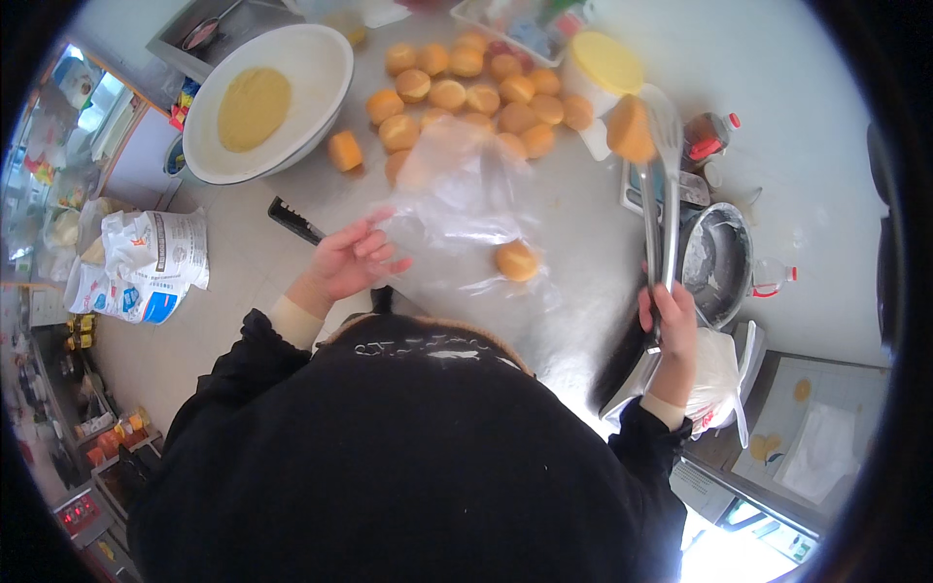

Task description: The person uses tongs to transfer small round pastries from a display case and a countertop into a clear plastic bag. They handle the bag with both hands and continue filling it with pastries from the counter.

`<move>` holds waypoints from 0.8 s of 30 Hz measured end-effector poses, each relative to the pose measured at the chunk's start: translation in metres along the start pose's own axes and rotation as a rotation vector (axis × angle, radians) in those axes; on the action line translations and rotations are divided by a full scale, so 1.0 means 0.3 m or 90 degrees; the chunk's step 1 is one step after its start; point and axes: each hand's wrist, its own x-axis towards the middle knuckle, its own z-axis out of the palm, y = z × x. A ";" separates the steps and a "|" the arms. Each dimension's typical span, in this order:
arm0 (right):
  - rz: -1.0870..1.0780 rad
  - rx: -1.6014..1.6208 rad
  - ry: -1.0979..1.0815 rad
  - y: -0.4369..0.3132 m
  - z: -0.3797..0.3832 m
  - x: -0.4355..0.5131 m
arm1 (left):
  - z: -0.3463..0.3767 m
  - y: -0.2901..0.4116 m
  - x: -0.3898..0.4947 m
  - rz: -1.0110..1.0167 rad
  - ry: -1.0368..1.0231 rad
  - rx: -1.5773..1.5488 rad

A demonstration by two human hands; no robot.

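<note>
My right hand grips the handles of metal tongs, whose far end is beside a golden baked piece; whether the tips pinch it cannot be told. My left hand is raised with its fingers apart and holds nothing. To its right a clear plastic bag lies crumpled on the metal table, partly over a group of round golden buns. One single bun lies at the near part of the bag. Another golden piece sits apart from the group, near the basin.
A large white basin with yellow dough stands at the back left. A yellow-lidded tub is at the back right. A dark metal bowl, red-capped bottles and a white plastic bag are on the right. Printed sacks are at the left.
</note>
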 end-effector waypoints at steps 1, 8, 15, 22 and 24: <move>0.003 0.032 -0.054 -0.017 -0.027 -0.051 | 0.043 0.010 0.004 -0.015 -0.023 0.001; -0.012 -0.454 -0.259 -0.042 0.129 -0.065 | 0.375 -0.028 0.054 -0.050 0.033 -0.012; -0.213 -0.860 -0.076 -0.020 0.312 0.176 | 0.562 -0.036 -0.027 -0.096 -0.106 -0.101; -0.050 -0.569 -0.176 -0.365 0.041 0.068 | 0.478 0.067 -0.073 0.175 0.093 0.167; 0.017 -0.476 -0.066 -0.345 -0.019 0.104 | 0.458 0.070 -0.086 0.172 0.119 0.204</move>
